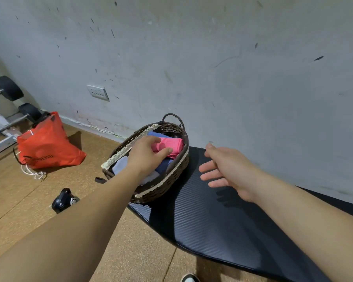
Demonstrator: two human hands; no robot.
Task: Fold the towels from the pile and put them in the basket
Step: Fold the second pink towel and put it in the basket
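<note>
I see the L hand (146,154) inside the brown woven wicker basket (167,180), thumb & fingers pinching the folded pink towel (169,144), which lies on folded blue & white towels (163,164). R hand (228,169) hovers w/ fingers spread, empty, just beside the basket, above the black padded bench (202,231).

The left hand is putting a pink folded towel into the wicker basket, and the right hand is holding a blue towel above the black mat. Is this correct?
Not quite. In the head view the right hand is open and empty above the black mat. The rest holds: the left hand sets the pink towel in the wicker basket.
</note>
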